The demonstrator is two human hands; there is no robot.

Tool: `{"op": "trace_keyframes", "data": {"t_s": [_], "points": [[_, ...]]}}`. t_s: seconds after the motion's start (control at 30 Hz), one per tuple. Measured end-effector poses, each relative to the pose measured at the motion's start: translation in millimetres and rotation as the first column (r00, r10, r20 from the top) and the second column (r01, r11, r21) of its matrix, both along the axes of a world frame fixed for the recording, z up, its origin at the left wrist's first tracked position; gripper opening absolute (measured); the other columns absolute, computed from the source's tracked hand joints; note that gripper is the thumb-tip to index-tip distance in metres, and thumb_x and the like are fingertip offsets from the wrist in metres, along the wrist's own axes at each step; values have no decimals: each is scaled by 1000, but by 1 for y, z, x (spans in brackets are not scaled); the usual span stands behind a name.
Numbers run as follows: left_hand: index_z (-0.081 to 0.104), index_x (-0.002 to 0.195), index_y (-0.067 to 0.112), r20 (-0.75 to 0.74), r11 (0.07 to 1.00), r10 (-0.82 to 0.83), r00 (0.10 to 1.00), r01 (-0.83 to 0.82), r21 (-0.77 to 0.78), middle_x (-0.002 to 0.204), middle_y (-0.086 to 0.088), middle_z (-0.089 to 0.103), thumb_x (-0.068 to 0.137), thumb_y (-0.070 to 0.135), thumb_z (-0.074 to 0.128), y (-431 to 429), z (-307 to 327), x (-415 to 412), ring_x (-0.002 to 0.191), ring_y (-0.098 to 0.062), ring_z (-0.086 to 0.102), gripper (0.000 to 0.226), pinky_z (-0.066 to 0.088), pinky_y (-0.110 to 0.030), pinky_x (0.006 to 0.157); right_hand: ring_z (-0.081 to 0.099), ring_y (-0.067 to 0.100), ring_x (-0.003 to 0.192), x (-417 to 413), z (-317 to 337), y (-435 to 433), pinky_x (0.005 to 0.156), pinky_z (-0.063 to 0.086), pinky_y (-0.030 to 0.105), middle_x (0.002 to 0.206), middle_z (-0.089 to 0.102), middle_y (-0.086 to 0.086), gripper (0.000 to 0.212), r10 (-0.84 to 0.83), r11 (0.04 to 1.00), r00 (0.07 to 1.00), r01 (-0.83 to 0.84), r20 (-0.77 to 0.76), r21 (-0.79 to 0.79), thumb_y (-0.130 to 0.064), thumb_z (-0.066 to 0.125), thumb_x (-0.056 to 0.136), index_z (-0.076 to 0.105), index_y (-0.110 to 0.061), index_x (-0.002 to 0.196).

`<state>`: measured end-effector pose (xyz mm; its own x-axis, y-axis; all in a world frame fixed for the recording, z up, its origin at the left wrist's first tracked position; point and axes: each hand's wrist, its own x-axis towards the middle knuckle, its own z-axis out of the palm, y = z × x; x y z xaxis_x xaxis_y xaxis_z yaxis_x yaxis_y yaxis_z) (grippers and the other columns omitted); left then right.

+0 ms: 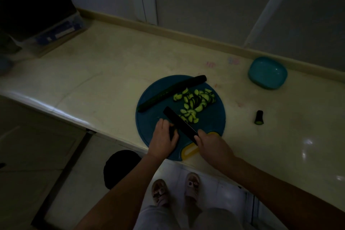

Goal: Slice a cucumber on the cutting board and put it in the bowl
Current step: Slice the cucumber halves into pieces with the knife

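The right hand (209,144) is gripping the knife (179,123) by its handle at the cutting board's (214,117) near edge, the blade pointing diagonally away to the far left. The left hand (164,136), fingers curled, is pinning a short dark cucumber piece (172,132) just left of the blade; its axis is too dim to tell. The cucumber half (171,92) is lying across the board's far-left edge, with the slices (196,102) right of the blade. The bowl (267,73) is sitting well apart by the worktop's (112,73) back edge, nearer the right hand. No writing is legible.
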<state>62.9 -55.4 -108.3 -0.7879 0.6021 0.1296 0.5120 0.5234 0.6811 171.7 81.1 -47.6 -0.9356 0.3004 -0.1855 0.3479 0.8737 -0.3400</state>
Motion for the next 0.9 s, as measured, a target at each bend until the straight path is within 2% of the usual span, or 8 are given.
{"op": "trace_keyframes", "data": {"t_s": [0.13,0.2,0.3,0.43,0.53,0.67,0.77,0.9], "points": [[49,85,6,1,1000,-2,1000,2,-1,84,-7,43,84,8,60,0,0,-1,78,-10,34,11,26,-18,68,58,28,73,-3,5,1,48,24,30,88,64,15,29,37,998,997,-40,62,44,-29,29,100,48,-8,107],[50,86,6,7,1000,-9,1000,9,-5,85,-8,44,85,8,59,0,-1,-1,79,-11,35,10,26,-18,69,44,20,48,-3,2,-1,39,7,23,66,63,11,16,57,992,995,-66,84,108,-23,48,95,53,-8,91],[50,86,5,11,1000,-7,1000,7,-15,85,-9,44,85,8,59,0,-2,-2,79,-11,35,10,25,-19,68,29,11,24,-12,-7,-6,44,-12,18,35,46,3,21,45,979,993,-66,113,192,-22,68,75,50,-16,66],[50,87,5,14,1000,1,1000,-1,-17,86,-9,45,85,10,59,0,-4,-2,80,-13,37,10,28,-21,69,60,31,55,-14,-16,-4,39,9,24,66,63,15,23,71,993,996,-75,51,87,-24,38,98,52,-5,93],[50,86,5,-2,1000,1,1000,-1,-7,84,-10,46,85,11,58,0,-5,-1,82,-16,39,10,32,-26,79,61,34,57,-9,-14,1,40,16,25,67,64,18,31,31,998,998,-28,-58,54,-24,31,98,53,-2,92],[49,84,6,-23,999,29,999,-29,16,82,-10,46,86,21,50,1,-3,0,80,-17,40,16,32,-29,84,60,31,69,-5,-8,1,43,20,29,82,65,18,31,31,999,999,-31,-7,23,-25,30,100,52,-3,101],[48,83,5,-8,999,42,999,-42,29,82,-9,44,85,16,55,1,-1,1,79,-16,38,13,32,-26,78,52,27,62,-3,-3,-2,43,16,28,82,64,21,31,10,1000,999,-10,-36,3,-25,32,100,53,-2,101],[48,84,6,-4,999,34,999,-34,22,83,-7,43,81,5,64,1,-1,0,79,-14,37,17,29,-21,70,59,32,76,0,0,-7,55,28,29,88,64,18,32,3,999,1000,-4,-6,-32,-28,28,100,50,-5,107]]}}
